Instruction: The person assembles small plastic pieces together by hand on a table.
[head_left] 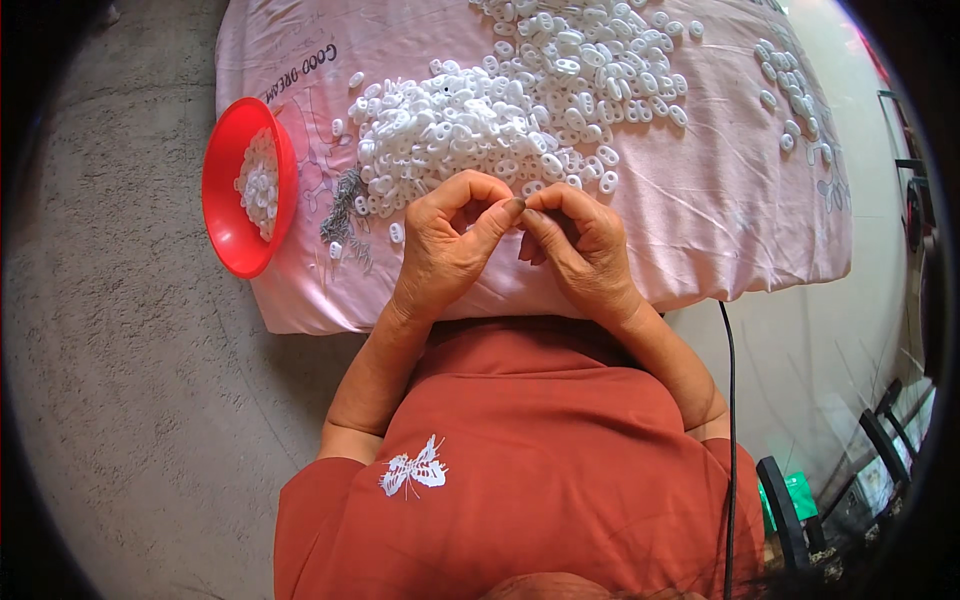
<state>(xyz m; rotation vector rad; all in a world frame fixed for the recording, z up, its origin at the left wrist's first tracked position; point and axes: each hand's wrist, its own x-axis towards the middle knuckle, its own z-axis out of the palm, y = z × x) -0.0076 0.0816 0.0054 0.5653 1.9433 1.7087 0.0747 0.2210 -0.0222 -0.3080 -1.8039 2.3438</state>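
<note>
My left hand point(455, 240) and my right hand point(585, 245) meet over the near edge of the table, fingertips almost touching. Each is closed in a pinch of thumb and forefinger; whatever is between them is too small or too hidden to make out. Just beyond my fingers spreads a large heap of small white oval plastic pieces with two holes point(450, 125), like cord locks. Left of my left hand lies a small pile of thin grey metal pieces point(343, 205) that look like little springs, with a few loose ones beside a single white piece point(335, 250).
A red bowl point(225, 225) at the table's left edge holds some white pieces. Pink printed cloth point(720, 220) covers the table. More oval pieces point(790, 85) lie scattered at the far right. A black cable point(729, 420) hangs down right of my body, near dark chair-like frames point(785, 510).
</note>
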